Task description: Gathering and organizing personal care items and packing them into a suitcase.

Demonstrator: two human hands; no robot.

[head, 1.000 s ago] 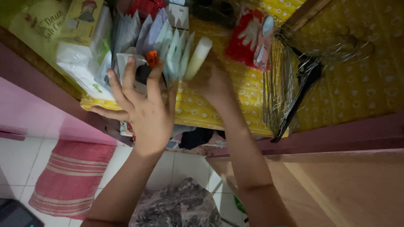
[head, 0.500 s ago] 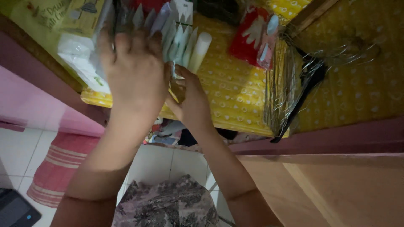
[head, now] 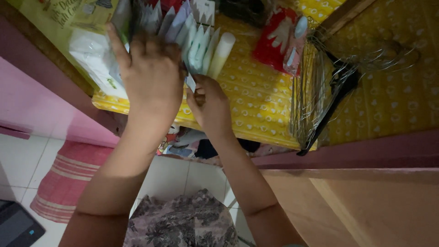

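Observation:
My left hand [head: 148,75] lies flat over a row of upright pale sachets [head: 194,39] standing on a shelf lined with yellow patterned paper [head: 256,100]. Its fingers press against the packets and hide what is under the palm. My right hand [head: 210,103] sits just below and right of it, fingers curled around a small white-edged packet [head: 190,83] at the front of the row. A cream-coloured tube [head: 221,50] leans at the right end of the row.
A green-yellow box [head: 68,18] and a white soft pack [head: 93,57] stand at the left. A red packet [head: 279,39] lies further right beside a bundle of wire hangers [head: 320,96]. Below are white floor tiles, a striped pink mat [head: 64,176] and a dark patterned cloth [head: 183,224].
My left hand rose from the shelf's front edge onto the row of sachets. My right hand came forward from behind the row and closed on a small packet at the front.

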